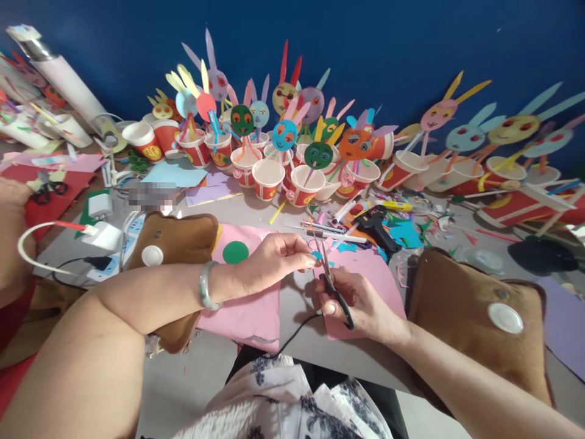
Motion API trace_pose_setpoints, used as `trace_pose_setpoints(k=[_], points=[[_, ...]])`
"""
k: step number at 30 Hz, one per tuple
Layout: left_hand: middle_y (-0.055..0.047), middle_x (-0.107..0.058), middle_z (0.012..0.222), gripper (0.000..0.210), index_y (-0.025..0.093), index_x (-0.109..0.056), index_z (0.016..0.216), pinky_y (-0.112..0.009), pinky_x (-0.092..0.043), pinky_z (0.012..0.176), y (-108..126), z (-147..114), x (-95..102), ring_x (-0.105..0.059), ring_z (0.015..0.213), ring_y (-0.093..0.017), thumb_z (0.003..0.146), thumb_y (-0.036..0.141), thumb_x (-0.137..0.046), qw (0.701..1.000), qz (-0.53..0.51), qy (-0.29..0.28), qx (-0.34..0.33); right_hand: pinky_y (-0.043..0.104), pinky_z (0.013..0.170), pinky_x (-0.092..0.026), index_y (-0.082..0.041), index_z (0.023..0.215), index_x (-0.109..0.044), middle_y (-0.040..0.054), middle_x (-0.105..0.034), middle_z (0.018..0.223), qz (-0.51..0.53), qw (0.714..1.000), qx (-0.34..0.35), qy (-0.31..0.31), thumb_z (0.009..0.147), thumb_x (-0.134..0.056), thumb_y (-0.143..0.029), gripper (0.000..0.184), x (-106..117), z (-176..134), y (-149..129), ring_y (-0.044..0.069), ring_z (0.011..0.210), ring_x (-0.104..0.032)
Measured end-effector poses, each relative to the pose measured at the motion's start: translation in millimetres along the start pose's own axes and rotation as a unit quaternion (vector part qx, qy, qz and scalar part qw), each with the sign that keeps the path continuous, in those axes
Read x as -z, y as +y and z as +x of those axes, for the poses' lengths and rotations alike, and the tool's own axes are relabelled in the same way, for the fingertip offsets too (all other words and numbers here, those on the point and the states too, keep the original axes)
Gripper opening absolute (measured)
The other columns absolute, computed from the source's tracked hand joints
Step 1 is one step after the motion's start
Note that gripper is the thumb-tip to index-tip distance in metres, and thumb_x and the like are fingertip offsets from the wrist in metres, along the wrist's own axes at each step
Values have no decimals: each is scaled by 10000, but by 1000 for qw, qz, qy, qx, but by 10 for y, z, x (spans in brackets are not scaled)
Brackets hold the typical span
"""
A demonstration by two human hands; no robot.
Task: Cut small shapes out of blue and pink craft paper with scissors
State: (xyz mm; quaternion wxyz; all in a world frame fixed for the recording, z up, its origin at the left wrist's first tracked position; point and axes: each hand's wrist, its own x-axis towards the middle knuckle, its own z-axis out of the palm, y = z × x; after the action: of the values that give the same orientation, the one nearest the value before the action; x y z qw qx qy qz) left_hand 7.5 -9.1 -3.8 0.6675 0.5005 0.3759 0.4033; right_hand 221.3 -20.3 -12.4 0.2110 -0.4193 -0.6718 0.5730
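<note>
By the front edge of the bench point(290, 308), over 2 pink sheets point(256, 320), the left hand point(269, 262) pinches and the right hand point(361, 305) grips scissors point(327, 275) by a pinched blue paper bit point(317, 255), likely cutting it, so the next snip may need the paper turned slowly.

Blue scrap point(317, 256), exact shape indistinct

Left grip point(274, 262) pinching blue paper point(317, 256), right grip point(359, 302) holding scissors point(328, 281), rabbit-faced cups point(269, 181) behind
</note>
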Motion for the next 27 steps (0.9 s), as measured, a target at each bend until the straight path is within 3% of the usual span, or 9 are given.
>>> trace_pose_setpoints(k=[27], points=[[-5, -613, 690, 155, 132, -648, 740, -262, -415, 652, 19, -7, -22, -547, 668, -106, 797, 271, -687, 999, 10, 7, 30, 271, 562, -484, -160, 719, -627, 55, -670, 684, 21, 1000, 5, 4, 635, -743, -750, 607, -24, 32, 54, 165, 623, -586]])
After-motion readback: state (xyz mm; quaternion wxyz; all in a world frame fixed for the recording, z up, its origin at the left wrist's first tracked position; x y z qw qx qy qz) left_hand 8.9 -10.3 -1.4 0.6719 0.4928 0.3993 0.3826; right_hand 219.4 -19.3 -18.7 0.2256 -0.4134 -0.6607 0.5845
